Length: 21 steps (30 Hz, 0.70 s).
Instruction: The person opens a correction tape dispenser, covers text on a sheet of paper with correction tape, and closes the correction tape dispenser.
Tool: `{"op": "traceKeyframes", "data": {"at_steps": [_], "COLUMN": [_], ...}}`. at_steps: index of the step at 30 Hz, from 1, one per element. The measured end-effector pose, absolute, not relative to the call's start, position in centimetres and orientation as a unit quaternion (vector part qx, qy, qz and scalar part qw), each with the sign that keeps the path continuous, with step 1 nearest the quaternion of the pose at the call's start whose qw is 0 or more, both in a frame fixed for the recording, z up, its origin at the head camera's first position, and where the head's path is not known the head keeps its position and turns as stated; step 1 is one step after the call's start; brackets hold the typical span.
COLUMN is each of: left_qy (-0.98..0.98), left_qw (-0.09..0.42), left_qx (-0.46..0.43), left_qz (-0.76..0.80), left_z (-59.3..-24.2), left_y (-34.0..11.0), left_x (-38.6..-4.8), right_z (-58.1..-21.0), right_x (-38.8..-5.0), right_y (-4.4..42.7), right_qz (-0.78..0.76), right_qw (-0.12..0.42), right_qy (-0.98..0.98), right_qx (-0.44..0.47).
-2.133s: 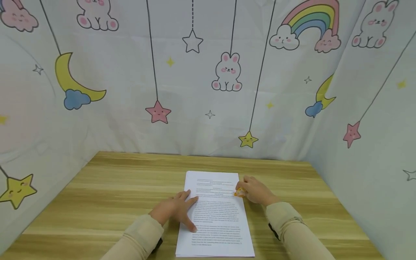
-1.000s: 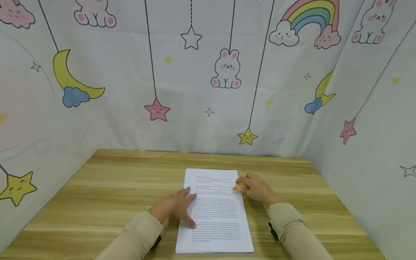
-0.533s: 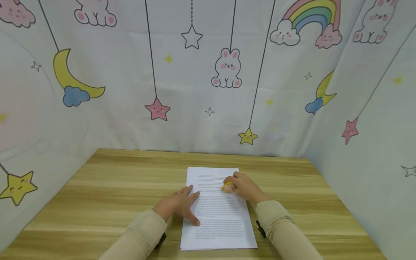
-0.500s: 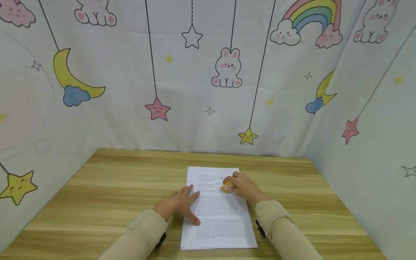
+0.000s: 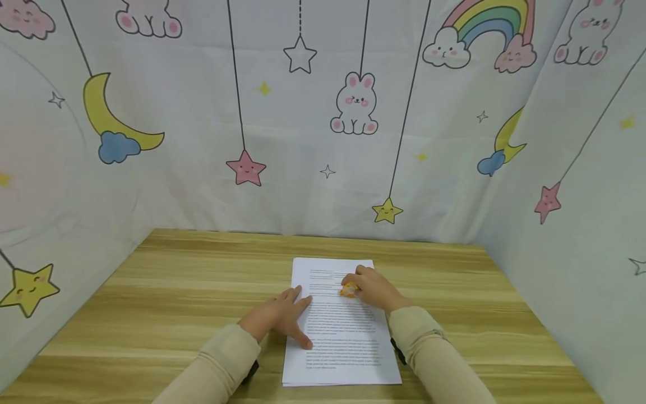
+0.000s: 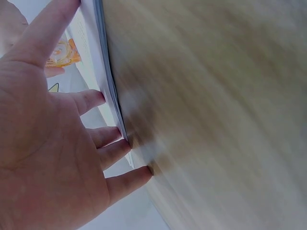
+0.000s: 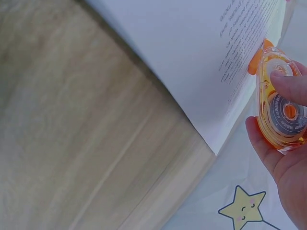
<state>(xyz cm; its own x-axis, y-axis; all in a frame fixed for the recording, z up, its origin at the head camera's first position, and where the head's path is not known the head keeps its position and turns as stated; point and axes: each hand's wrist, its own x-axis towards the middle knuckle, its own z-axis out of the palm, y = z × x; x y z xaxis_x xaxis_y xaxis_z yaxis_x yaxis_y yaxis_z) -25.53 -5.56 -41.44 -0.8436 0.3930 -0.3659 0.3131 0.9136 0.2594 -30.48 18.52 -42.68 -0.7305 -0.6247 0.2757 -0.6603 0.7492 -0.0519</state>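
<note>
A stack of printed sheets [image 5: 343,359] lies on the wooden table in the head view. My right hand [image 5: 375,289] grips an orange, see-through correction tape dispenser [image 7: 283,103] between thumb and fingers. In the right wrist view, the dispenser's orange tip points at the printed lines; whether it touches the paper I cannot tell. My left hand [image 5: 282,317] rests with fingers spread over the left edge of the stack. Its fingertips reach the paper edge and the table in the left wrist view.
The wooden table [image 5: 176,297] extends around the stack on both sides. Behind and beside it hangs a white cloth [image 5: 303,207] printed with stars, moons, rabbits and a rainbow. Both wrists carry a dark strap under beige sleeves [image 5: 229,350].
My right hand with the correction tape dispenser has moved left, from the right edge of the sheet onto the upper printed lines. The left hand stays at the stack's left edge.
</note>
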Motion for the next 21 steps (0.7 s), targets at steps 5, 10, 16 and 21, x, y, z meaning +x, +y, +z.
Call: {"op": "traceKeyframes", "data": {"at_steps": [5,10,16,21], "left_qy": [0.955,0.956,0.958,0.958], "left_qw": [0.207,0.207,0.201,0.199], "left_qx": [0.185,0.182,0.178,0.18], "left_qz": [0.1,0.102,0.101,0.098], "left_z": [-41.24,-41.3,-41.47,-41.4], "left_y": [-5.65,-5.52,-5.65,-5.59], "left_x": [-25.41,-25.38,-25.52,-25.56], "right_z": [-42.45,-42.12,-42.04,-42.03], "right_x": [-30.45,-30.16,-30.25,-30.31], "right_y": [18.36,18.03,17.98,18.27], "right_qz": [0.06,0.017,-0.011,-0.009], "right_qw": [0.115,0.108,0.108,0.111], "right_qy": [-0.927,-0.931,-0.927,-0.924], "right_qx": [0.353,0.348,0.359,0.366]}}
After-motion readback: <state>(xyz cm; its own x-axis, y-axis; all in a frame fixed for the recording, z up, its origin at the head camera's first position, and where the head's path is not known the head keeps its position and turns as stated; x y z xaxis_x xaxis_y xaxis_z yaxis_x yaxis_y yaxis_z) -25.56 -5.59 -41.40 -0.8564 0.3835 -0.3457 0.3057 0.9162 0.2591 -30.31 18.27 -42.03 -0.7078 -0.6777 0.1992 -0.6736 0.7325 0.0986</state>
